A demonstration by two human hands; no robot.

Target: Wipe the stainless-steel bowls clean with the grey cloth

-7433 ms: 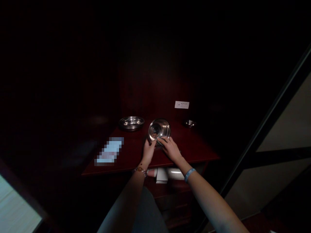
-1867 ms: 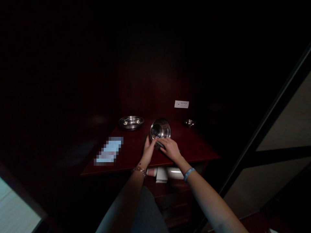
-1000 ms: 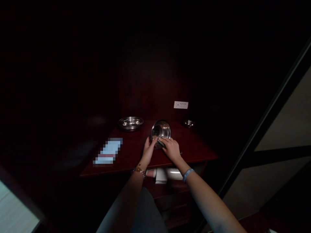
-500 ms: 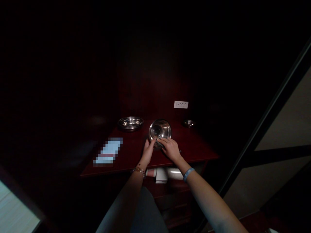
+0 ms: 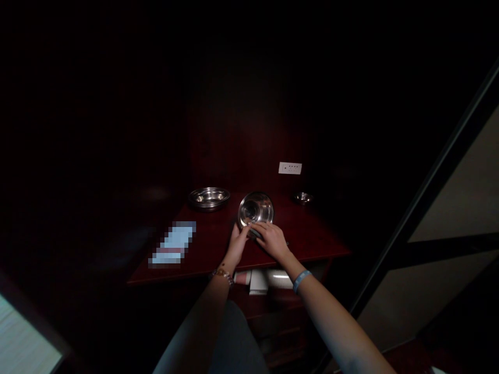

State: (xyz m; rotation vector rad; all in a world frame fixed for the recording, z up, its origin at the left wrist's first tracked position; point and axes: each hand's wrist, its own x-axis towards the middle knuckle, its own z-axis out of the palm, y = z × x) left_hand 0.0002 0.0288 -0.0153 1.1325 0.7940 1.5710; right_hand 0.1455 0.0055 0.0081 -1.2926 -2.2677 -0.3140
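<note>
A shiny stainless steel bowl is tilted on its side above the table, its hollow facing me. My left hand grips the near left of its rim, thumb along the edge. My right hand is closed over the near rim, with its fingertips just inside the bowl and close to the left thumb. A narrow greyish strip shows under the right fingers; whether it is the rim or a separate thing I cannot tell. The bowl's underside is hidden.
On the dark red table stand a stack of wide steel dishes at back left and a small steel bowl at back right. A blurred-out light blue item lies left. Paper cups and a white box sit on the shelf below.
The bowl has tilted slightly, and the right fingers have shifted a little left along its near rim. Both hands otherwise keep their places.
</note>
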